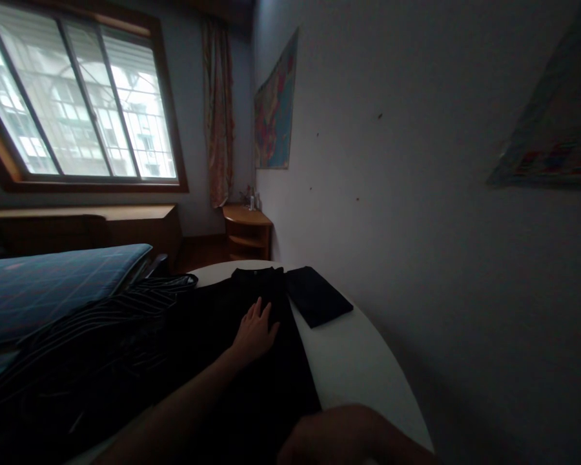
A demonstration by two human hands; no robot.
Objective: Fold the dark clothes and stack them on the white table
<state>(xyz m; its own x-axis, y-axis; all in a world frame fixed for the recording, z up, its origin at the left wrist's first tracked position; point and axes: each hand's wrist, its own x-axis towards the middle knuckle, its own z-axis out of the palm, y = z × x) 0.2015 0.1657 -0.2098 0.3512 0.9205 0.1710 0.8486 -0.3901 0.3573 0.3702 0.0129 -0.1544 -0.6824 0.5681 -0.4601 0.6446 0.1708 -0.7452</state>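
Nearest me, the right hand (314,440) was blurred; I couldn't tell its grip. The left hand (254,329) lay, fingers spread, on the black garment (281,381) across the white counter (368,361), beside folded dark cloth (318,297). Beyond stood a corner shelf (246,216), curtain (219,116), window (87,110).

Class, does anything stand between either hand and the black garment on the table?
Nothing visible does. The left hand appears to lie spread on the black garment. The right hand is near its side edge, contact unclear, with no object seen between. The folded dark cloth lies beside the collar, not between.
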